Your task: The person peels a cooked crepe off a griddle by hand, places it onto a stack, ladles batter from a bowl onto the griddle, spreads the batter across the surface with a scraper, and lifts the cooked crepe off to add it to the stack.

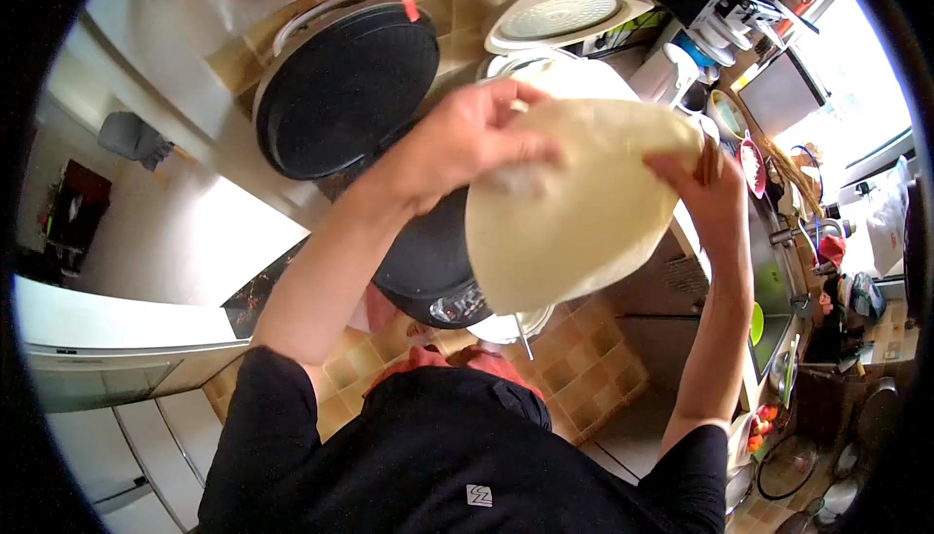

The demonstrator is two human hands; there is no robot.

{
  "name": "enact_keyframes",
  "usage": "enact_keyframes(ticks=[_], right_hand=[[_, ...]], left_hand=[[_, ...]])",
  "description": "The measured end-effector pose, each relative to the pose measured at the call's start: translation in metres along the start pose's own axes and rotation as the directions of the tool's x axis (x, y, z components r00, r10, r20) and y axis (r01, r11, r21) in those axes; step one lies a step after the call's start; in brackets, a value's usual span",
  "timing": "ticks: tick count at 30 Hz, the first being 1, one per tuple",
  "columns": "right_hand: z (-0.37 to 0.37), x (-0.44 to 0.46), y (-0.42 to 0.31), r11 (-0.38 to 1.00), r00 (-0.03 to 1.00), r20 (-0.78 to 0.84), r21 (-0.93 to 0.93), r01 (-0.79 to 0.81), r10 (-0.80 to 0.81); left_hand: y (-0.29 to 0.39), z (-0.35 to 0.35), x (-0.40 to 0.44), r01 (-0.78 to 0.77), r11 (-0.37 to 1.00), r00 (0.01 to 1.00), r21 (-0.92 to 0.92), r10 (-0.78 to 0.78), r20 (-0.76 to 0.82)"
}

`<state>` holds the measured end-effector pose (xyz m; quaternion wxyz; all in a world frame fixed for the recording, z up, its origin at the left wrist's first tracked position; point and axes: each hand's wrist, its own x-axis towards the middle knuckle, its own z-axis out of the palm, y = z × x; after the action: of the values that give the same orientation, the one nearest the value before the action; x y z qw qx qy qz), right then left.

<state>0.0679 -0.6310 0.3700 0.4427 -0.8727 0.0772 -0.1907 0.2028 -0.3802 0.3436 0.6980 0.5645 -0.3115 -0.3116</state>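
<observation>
A wide, thin, pale round of rolled dough hangs tilted between my hands in front of my body. My left hand grips its upper left edge; the fingers are slightly blurred by motion. On the far side, my right hand pinches the right edge between thumb and fingers. Below my left forearm lies the dark lower plate of an electric griddle, partly hidden by the arm and the dough. Its round black lid stands raised to the left.
A rice cooker with its lid up stands behind the dough. A white jug and a red bowl are to the right. The sink and a green bowl lie along the right counter. Tiled floor shows below.
</observation>
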Motion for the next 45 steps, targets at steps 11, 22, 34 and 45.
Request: enact_keyframes(ticks=[11, 22, 34, 45], right_hand=[[0.031, 0.169, 0.164, 0.705, 0.901, -0.267, -0.707, 0.057, -0.341], [-0.124, -0.008, 0.222, 0.803, 0.831, -0.554, -0.516, -0.297, -0.049], [-0.088, 0.043, 0.423, 0.693, 0.977, 0.032, -0.700, 0.172, -0.210], [-0.125, 0.081, 0.538, 0.659, 0.935, 0.335, -0.678, 0.327, -0.119]], left_hand=[[-0.097, -0.032, 0.121, 0.111, 0.286, 0.875, 0.952, 0.426, -0.230], [-0.095, 0.012, -0.112, 0.168, 0.206, 0.835, 0.964, 0.490, -0.250], [-0.271, 0.028, -0.396, 0.889, 0.325, 0.262, 0.321, 0.213, -0.941], [-0.325, 0.089, -0.596, 0.986, -0.160, -0.091, -0.041, -0.319, -0.943]])
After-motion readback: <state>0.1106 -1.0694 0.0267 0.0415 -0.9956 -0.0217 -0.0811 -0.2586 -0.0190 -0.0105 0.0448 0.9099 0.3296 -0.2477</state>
